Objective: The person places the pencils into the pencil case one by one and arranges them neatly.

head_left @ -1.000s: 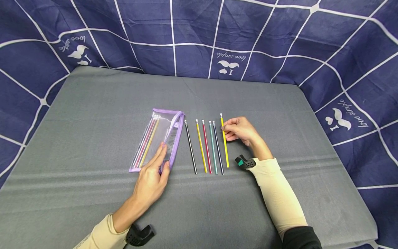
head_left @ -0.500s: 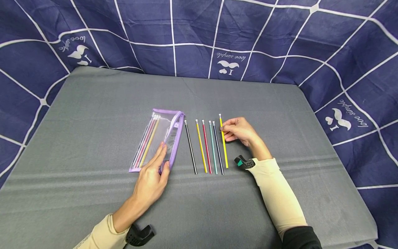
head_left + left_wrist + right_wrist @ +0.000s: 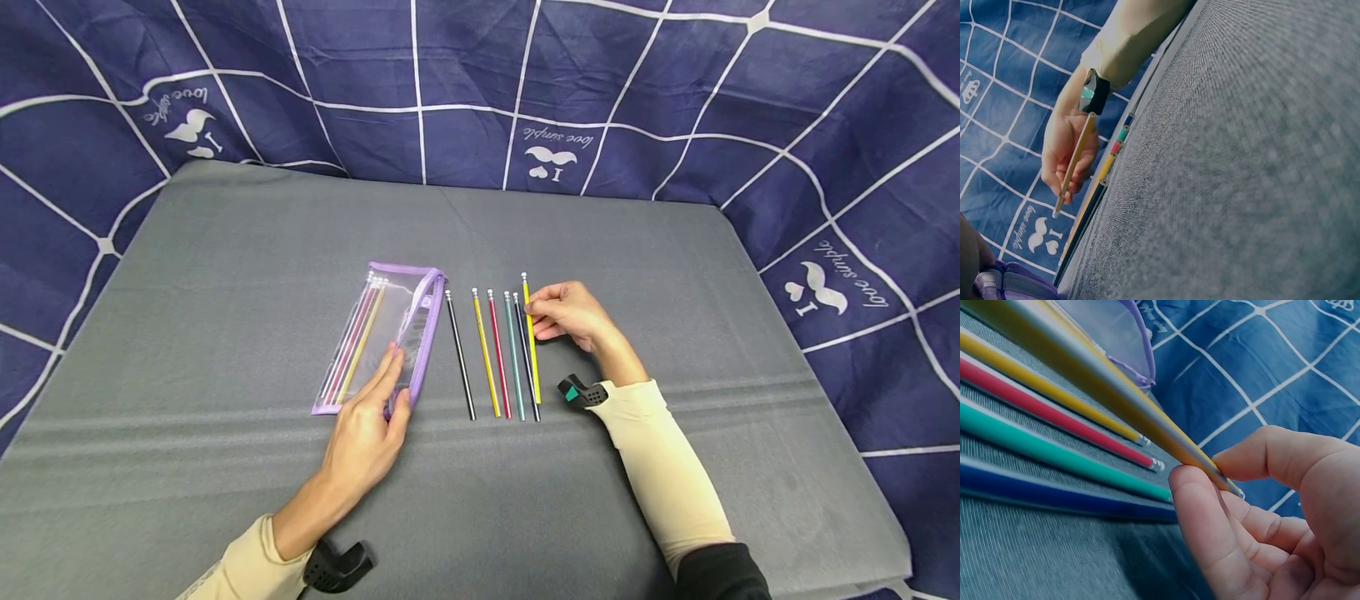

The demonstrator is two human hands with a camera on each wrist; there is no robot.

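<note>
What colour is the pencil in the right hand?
Yellow; the pencil shows best in the right wrist view.

Desk (image 3: 480,517): grey, creased
Curtain (image 3: 465,50): blue, white-gridded, along far, left and right edges
Moustache prints (image 3: 551,155): white, beyond far-left corner, far edge, right edge

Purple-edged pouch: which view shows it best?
Head view: the pouch shows nearly whole, partly hidden by the left hand. The left wrist view shows only a piece, bottom left; right wrist, a piece at the top.
</note>
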